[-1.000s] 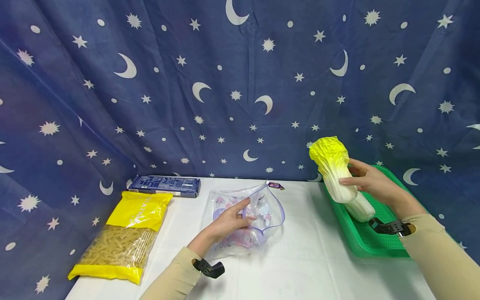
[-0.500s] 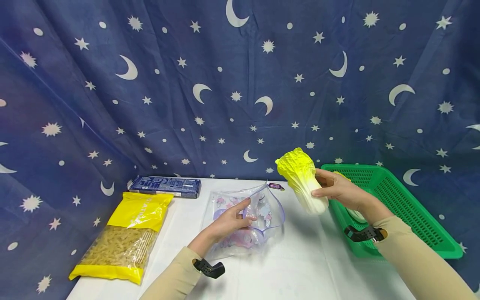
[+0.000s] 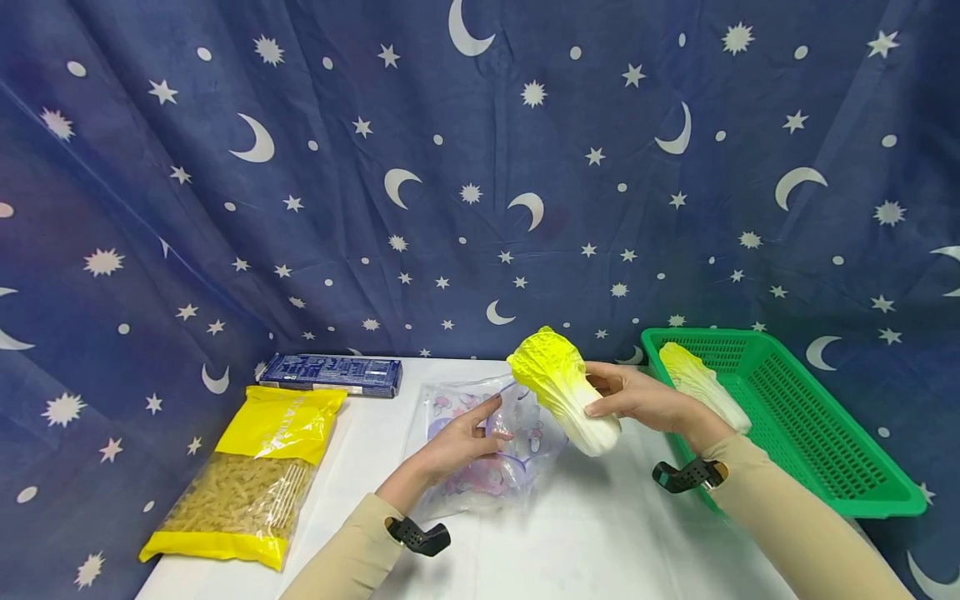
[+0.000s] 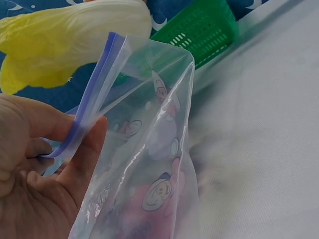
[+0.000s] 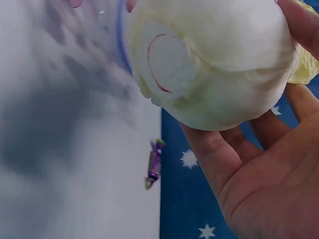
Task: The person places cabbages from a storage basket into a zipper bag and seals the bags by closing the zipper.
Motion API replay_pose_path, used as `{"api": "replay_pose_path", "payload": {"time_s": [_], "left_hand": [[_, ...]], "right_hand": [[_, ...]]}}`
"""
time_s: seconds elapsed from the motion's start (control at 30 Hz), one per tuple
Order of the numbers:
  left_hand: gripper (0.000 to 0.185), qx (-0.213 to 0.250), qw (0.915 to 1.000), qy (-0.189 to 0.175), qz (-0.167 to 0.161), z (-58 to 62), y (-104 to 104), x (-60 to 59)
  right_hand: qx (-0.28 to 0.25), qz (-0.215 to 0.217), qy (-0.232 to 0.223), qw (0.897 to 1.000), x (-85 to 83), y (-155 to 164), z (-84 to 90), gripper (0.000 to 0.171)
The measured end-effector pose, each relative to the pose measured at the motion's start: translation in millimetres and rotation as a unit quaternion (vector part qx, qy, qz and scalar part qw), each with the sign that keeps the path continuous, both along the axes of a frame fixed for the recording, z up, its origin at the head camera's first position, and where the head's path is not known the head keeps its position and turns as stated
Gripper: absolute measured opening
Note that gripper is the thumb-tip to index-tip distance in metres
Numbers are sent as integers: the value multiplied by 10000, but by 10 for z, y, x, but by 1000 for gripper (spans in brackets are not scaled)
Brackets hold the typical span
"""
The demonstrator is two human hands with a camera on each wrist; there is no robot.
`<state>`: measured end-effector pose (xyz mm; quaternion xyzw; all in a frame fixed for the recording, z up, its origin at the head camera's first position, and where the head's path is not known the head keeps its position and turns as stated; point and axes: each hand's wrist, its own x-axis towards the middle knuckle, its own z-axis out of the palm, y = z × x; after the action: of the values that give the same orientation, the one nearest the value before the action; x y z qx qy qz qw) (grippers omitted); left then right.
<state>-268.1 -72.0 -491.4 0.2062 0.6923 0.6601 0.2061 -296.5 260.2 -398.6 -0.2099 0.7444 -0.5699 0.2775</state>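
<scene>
The right hand (image 3: 637,400) is holding a cabbage (image 3: 562,390) up in the air, with the fingers and thumb curled round its white end. The yellow leafy end is pointing up and toward the back edge of the table (image 3: 600,533). The cabbage is hanging right over the open top of a bag (image 3: 487,450), near the middle of the table. From the right wrist view, the round white bottom of the cabbage (image 5: 209,64) is filling the palm.

The left hand (image 3: 457,446) is pinching the edge of the bag and is holding it open. The bag is clear with a purple zip strip (image 4: 89,99) and little cartoon pictures on it. The thumb and fingers are gripping the strip, and the rest of the bag is lying on the table.

A green basket (image 3: 825,450) is sitting at the right edge of the table, and a second cabbage (image 3: 701,383) is lying inside it. A yellow bag of pasta (image 3: 247,475) is lying near the left edge. A blue box (image 3: 330,372) is lying at the back left corner. A small purple candy (image 5: 153,164) is lying at the back edge, behind the bag.
</scene>
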Motion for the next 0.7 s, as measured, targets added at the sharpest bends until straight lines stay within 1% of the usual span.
{"api": "replay_pose_path", "payload": {"time_s": [0.17,0.33,0.7], "left_hand": [[80,52,10000,-68,-13,2,5,-2],[79,113,9997,-221,44,2,5,-1],[80,283,9990,-319,113,2,26,10]], "right_hand": [[142,207,-111,9996,12,-42,-90,72],[316,251,-167,9990,29,-50,-163,72],[914,336,-35,9952,32,-14,-289,71]]}}
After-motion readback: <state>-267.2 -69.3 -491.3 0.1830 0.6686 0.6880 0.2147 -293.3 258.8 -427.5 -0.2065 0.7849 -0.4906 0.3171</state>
